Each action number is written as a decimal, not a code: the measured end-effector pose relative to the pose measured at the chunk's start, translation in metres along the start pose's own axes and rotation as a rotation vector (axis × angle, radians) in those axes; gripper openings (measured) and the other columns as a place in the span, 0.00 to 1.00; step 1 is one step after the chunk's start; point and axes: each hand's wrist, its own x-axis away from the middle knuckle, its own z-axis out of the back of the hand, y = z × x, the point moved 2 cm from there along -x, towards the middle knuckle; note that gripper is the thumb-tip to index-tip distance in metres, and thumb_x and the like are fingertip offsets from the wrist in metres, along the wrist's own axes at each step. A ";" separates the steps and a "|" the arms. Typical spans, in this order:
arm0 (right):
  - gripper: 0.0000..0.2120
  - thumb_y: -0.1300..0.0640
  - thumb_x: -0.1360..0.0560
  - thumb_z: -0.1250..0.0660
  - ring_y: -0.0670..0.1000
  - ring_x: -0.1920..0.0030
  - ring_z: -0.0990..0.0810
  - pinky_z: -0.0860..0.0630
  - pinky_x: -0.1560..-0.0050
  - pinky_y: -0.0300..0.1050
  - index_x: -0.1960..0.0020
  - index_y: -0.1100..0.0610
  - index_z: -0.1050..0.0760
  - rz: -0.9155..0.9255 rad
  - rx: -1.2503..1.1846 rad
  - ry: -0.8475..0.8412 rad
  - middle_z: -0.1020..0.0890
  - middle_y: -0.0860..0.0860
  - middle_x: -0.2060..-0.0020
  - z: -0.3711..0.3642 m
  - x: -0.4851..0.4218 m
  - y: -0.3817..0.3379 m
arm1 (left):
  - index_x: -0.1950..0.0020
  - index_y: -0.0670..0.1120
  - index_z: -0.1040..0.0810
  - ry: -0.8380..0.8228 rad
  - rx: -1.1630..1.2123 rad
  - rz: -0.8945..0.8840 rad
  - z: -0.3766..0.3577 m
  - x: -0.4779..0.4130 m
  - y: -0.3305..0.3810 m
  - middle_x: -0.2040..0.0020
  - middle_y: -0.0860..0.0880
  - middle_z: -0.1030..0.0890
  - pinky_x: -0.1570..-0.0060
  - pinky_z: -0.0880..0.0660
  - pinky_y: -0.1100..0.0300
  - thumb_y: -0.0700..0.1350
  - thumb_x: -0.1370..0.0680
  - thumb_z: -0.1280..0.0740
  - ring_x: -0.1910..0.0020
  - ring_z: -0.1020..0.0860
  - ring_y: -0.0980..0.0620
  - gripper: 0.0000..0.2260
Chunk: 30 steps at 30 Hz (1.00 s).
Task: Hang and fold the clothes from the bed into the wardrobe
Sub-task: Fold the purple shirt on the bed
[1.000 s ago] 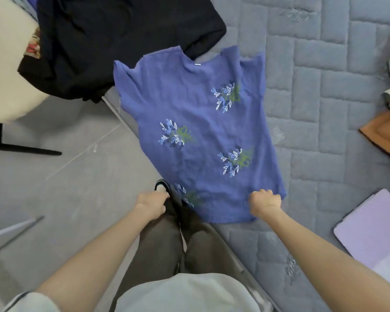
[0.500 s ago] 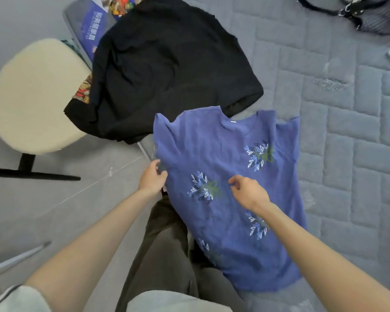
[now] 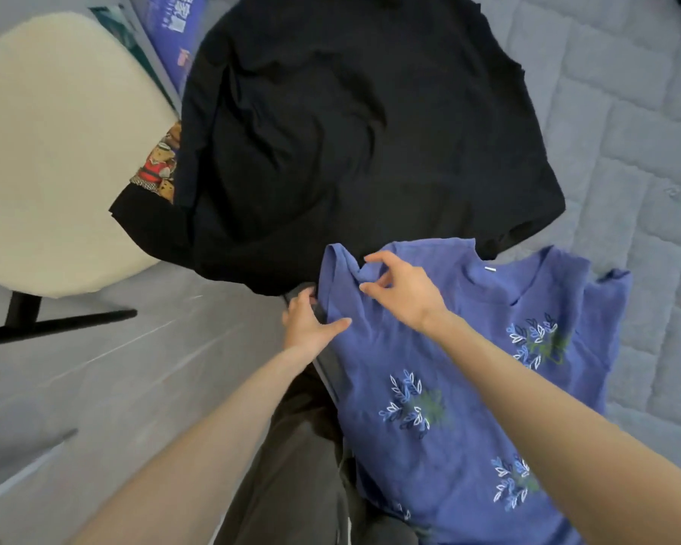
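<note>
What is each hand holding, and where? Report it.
Left hand grips the blue shirt at its side edge under the sleeve, thumb on top. Right hand curls its fingers over the sleeve; a pinch cannot be told.

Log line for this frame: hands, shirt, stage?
stage: fold prep | blue floral shirt: spread on bed | left hand: thumb on shirt edge | right hand: open over sleeve | black garment: untouched

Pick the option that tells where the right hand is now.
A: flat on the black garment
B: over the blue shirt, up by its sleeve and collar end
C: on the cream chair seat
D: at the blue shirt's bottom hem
B: the right hand is over the blue shirt at its sleeve end, fingers curved just short of the black garment.
</note>
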 end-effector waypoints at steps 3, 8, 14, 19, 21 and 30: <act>0.20 0.43 0.28 0.32 0.50 0.56 0.21 0.33 0.68 0.41 0.37 0.43 0.31 -0.041 0.138 0.026 0.20 0.45 0.63 -0.012 -0.017 -0.013 | 0.50 0.44 0.27 -0.013 -0.131 -0.108 -0.006 -0.002 -0.011 0.45 0.48 0.30 0.47 0.38 0.63 0.51 0.28 0.27 0.38 0.34 0.45 0.15; 0.04 0.53 0.24 0.35 0.43 0.72 0.23 0.23 0.65 0.43 0.51 0.49 0.23 -0.083 -0.048 0.032 0.22 0.45 0.74 -0.022 -0.038 -0.036 | 0.57 0.43 0.27 -0.002 0.070 -0.250 0.000 0.017 -0.026 0.58 0.50 0.26 0.58 0.28 0.60 0.47 0.27 0.30 0.56 0.25 0.51 0.09; 0.07 0.62 0.22 0.37 0.52 0.63 0.17 0.20 0.55 0.48 0.52 0.52 0.22 0.181 -0.079 -0.194 0.16 0.48 0.65 -0.028 -0.037 -0.071 | 0.61 0.41 0.27 -0.018 0.071 -0.229 0.018 0.036 -0.042 0.68 0.49 0.24 0.64 0.29 0.56 0.45 0.26 0.32 0.68 0.27 0.52 0.09; 0.07 0.63 0.23 0.36 0.51 0.58 0.19 0.21 0.52 0.49 0.52 0.53 0.22 0.186 -0.148 -0.148 0.17 0.52 0.61 -0.021 -0.024 -0.063 | 0.52 0.46 0.26 -0.021 0.020 -0.204 0.018 0.052 -0.036 0.62 0.52 0.20 0.58 0.24 0.55 0.46 0.26 0.33 0.60 0.21 0.51 0.06; 0.08 0.64 0.24 0.37 0.51 0.59 0.19 0.22 0.51 0.50 0.54 0.52 0.22 0.168 -0.234 -0.106 0.17 0.55 0.59 -0.010 -0.014 -0.050 | 0.51 0.46 0.28 -0.028 0.029 -0.218 0.012 0.060 -0.028 0.62 0.51 0.20 0.58 0.23 0.52 0.47 0.26 0.34 0.61 0.21 0.52 0.08; 0.08 0.63 0.23 0.38 0.52 0.57 0.21 0.25 0.55 0.45 0.49 0.53 0.24 -0.134 -0.435 0.346 0.18 0.55 0.54 0.048 0.050 0.090 | 0.31 0.62 0.32 -0.434 -0.096 -0.416 -0.074 0.102 0.019 0.59 0.62 0.18 0.50 0.24 0.59 0.51 0.25 0.36 0.62 0.22 0.62 0.23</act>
